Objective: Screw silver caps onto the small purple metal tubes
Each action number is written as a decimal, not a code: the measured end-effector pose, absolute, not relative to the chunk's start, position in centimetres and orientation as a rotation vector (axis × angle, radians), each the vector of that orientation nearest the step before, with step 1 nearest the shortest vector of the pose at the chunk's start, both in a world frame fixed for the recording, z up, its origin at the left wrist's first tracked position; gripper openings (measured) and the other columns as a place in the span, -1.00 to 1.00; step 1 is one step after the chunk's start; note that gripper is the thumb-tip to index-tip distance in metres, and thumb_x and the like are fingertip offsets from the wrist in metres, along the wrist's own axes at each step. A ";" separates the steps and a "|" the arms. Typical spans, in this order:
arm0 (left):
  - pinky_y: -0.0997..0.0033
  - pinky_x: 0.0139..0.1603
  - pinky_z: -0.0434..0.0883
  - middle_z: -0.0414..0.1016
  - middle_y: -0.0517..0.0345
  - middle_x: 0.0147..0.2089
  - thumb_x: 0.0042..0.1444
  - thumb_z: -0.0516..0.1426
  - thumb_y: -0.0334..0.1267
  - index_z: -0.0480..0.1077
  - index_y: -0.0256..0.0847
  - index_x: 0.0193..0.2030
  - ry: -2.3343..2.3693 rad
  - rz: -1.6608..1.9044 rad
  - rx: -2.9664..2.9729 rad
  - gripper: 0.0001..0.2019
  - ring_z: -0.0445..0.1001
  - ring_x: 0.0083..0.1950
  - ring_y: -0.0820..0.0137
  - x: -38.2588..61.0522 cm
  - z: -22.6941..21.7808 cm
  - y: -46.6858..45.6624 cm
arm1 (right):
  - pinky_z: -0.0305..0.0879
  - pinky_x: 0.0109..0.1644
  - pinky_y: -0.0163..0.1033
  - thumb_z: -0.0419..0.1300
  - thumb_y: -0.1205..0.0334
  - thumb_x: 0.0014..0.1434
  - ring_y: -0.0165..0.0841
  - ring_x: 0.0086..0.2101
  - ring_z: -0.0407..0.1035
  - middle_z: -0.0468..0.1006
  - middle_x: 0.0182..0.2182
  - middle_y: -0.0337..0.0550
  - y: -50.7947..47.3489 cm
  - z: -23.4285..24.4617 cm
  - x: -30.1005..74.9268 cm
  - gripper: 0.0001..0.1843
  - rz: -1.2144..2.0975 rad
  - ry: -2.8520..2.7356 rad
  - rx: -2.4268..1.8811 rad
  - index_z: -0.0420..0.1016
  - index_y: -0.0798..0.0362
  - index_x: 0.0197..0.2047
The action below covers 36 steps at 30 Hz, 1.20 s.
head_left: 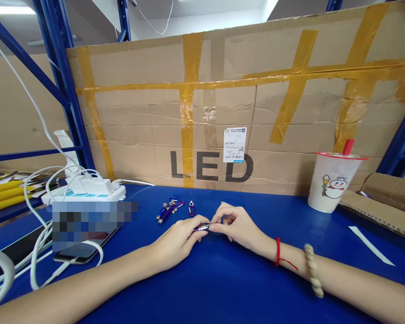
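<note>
My left hand (pixel 179 240) is closed round a small keychain flashlight (pixel 203 227), whose silver, ringed end shows between the fingertips. From the other side my right hand (pixel 239 226) pinches at that same end, thumb against forefinger; any small part between those fingers is too small to make out. Just beyond my left hand, a little group of purple and blue metal keychain flashlights (pixel 168 212) lies on the blue tabletop (pixel 222 288). A small carabiner clip (pixel 192 209) rests by itself to their right.
At left, a white power strip (pixel 116 193) with plugs and looping white cables stands behind a phone (pixel 84 254). A lidded drink cup (pixel 334 184) and a white paper strip (pixel 371 246) are at right. A tall cardboard panel (pixel 135 135) closes off the back.
</note>
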<state>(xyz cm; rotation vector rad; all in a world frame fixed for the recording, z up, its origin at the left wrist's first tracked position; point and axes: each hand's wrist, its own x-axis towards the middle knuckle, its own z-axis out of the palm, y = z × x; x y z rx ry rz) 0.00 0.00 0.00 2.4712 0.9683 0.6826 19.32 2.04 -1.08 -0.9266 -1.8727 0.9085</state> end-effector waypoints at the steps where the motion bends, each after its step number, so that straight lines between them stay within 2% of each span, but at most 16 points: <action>1: 0.53 -0.28 0.25 0.34 0.25 -0.38 0.25 -0.12 -0.25 0.25 -0.14 -0.09 0.971 0.682 2.479 -0.81 0.36 -0.34 0.47 0.0 0.0 0.0 | 0.00 -0.70 -0.44 0.35 -0.03 -0.18 -0.63 -0.74 0.14 0.34 -0.54 -0.28 2.1 -1.1 19.3 -0.61 0.932 -1.863 -0.934 0.44 0.15 -0.50; 9: 0.54 -0.28 0.25 0.44 0.23 -0.31 0.25 -0.11 -0.21 0.31 -0.11 -0.07 1.085 0.719 2.562 -0.77 0.40 -0.30 0.45 0.1 0.2 -0.3 | 0.01 -0.70 -0.43 0.34 -0.06 -0.17 -0.61 -0.73 0.14 0.32 -0.57 -0.30 2.2 -1.3 19.3 -0.60 0.906 -1.877 -0.919 0.44 0.14 -0.49; 16: 0.54 -0.34 0.22 0.44 0.26 -0.33 0.27 -0.15 -0.18 0.31 -0.08 -0.11 1.162 0.716 2.560 -0.75 0.41 -0.31 0.45 0.3 0.4 -0.6 | 0.14 -0.51 -0.40 0.31 -0.01 -0.07 -0.60 -0.63 0.13 0.34 -0.53 -0.28 1.7 -1.1 19.3 -0.69 0.482 -1.963 -0.794 0.51 0.09 -0.40; 22: 0.53 -0.38 0.18 0.38 0.28 -0.40 0.26 -0.16 -0.21 0.30 -0.13 -0.20 1.234 0.688 2.500 -0.76 0.35 -0.39 0.47 0.4 0.8 -0.7 | 0.10 -0.59 -0.43 0.28 0.04 -0.01 -0.62 -0.63 0.09 0.33 -0.44 -0.24 1.3 -0.8 19.3 -0.71 0.495 -1.922 -0.757 0.54 0.05 -0.27; 27: 0.53 -0.38 0.17 0.34 0.29 -0.43 0.26 -0.17 -0.20 0.29 -0.11 -0.14 1.193 0.667 2.478 -0.76 0.33 -0.39 0.46 0.3 0.6 -0.4 | 0.08 -0.58 -0.42 0.26 0.02 0.01 -0.60 -0.60 0.10 0.32 -0.43 -0.22 1.4 -0.9 19.3 -0.74 0.491 -1.917 -0.741 0.57 0.04 -0.35; 31: 0.53 -0.39 0.17 0.31 0.29 -0.46 0.27 -0.18 -0.19 0.27 -0.14 -0.20 1.112 0.646 2.496 -0.75 0.32 -0.41 0.48 0.1 0.3 -0.1 | 0.08 -0.59 -0.42 0.29 -0.01 -0.04 -0.62 -0.62 0.10 0.31 -0.41 -0.23 1.6 -1.1 19.3 -0.71 0.594 -1.899 -0.736 0.58 0.05 -0.40; 36: 0.54 -0.40 0.17 0.31 0.28 -0.47 0.27 -0.18 -0.18 0.27 -0.16 -0.25 1.065 0.623 2.542 -0.74 0.31 -0.43 0.48 0.0 0.2 -0.1 | 0.11 -0.55 -0.41 0.30 -0.04 -0.07 -0.56 -0.55 0.17 0.33 -0.47 -0.22 1.8 -1.1 19.3 -0.68 0.596 -1.930 -0.717 0.56 0.08 -0.50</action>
